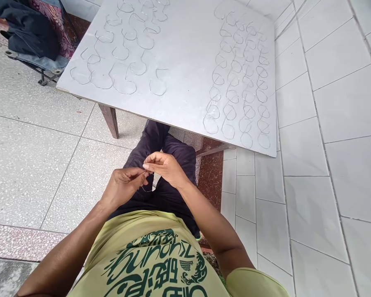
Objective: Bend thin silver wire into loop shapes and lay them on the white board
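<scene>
My left hand point(123, 186) and my right hand point(164, 166) meet over my lap, fingertips pinched together on a thin line point(146, 181) that loops down between them. The line is fine and pale and hard to follow. In front of me stands a low white board table point(185, 62). Several loops of thin line point(238, 82) lie in rows on its right side. More loose loops of line point(123, 53) lie on its left side.
I sit on a tiled floor point(34, 156) with my legs in dark trousers point(160, 144) under the table. A white tiled wall point(327, 123) runs along the right. Dark clothing on a metal frame point(34, 37) sits at the top left.
</scene>
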The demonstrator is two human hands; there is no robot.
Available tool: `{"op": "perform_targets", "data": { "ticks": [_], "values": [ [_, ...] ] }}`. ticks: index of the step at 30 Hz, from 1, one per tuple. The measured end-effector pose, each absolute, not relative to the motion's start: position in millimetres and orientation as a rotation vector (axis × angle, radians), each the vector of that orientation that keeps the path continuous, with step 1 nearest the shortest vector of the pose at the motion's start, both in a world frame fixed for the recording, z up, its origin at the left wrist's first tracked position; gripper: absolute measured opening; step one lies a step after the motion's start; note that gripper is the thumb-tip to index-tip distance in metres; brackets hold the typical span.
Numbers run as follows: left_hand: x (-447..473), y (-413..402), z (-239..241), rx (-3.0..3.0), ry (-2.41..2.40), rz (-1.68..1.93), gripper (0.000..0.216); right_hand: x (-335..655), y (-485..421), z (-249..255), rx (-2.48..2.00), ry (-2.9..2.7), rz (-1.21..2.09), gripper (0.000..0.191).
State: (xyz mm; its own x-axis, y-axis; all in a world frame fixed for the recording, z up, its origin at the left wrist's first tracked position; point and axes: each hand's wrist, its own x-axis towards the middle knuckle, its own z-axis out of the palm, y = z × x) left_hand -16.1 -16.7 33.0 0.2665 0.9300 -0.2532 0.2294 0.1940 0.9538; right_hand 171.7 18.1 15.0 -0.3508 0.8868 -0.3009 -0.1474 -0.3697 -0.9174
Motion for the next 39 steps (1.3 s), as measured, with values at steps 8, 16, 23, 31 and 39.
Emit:
{"op": "perform_targets", "data": {
  "ticks": [8,16,23,31,39],
  "values": [
    [-17,-14,28,1.256,1.265,0.594,0.028,164,12,11,-1.210,-1.146,1.626,0.035],
    [-16,-14,30,1.264,1.267,0.534,0.031,171,12,7,-1.209,-1.116,1.678,0.033],
    [-13,-15,27,1.365,1.316,0.569,0.030,167,8,7,-1.315,-1.262,1.591,0.025],
    [-12,-15,30,1.525,1.421,0.536,0.031,160,4,1,-1.381,-1.300,1.424,0.014],
    [-21,-8,22,1.079,1.142,0.502,0.025,172,13,6,-1.191,-1.046,1.736,0.032]
  ]
}}
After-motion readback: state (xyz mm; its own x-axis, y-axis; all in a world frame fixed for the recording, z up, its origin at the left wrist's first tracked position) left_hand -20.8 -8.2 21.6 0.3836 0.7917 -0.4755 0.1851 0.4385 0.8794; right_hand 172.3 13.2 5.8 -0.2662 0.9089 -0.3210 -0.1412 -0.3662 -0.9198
